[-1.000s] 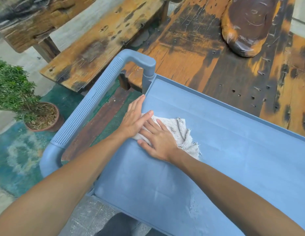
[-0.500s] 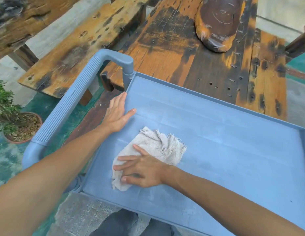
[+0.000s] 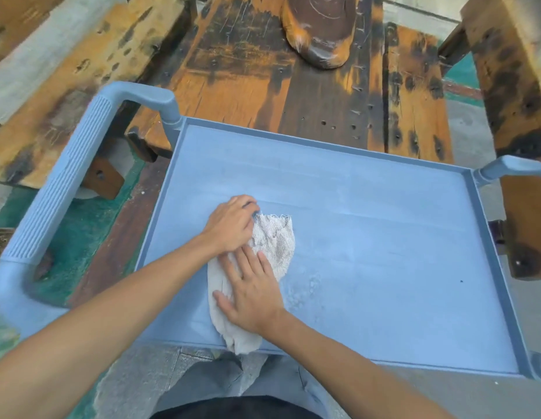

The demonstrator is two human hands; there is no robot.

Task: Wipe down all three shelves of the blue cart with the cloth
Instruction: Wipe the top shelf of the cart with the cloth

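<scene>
Left hand (image 3: 231, 226) back on cloth (image 3: 275, 246), fingers curled gripping far edge; right hand (image 3: 252, 293) flat, fingers spread, pressing. Cloth dragged to top shelf (image 3: 384, 237) near edge; lower shelves pending.

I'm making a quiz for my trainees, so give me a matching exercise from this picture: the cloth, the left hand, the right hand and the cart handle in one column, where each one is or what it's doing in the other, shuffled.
Things:
1. cloth
2. left hand
3. right hand
4. cart handle

States or places:
A. ribbed blue bar at the left end of the cart, untouched
B. lies flat, fingers straight, on the near half of the cloth
C. white, spread on the top shelf, its near end over the front edge
D. fingers curled at the far end of the cloth

Pairs: 1-C, 2-D, 3-B, 4-A
</scene>
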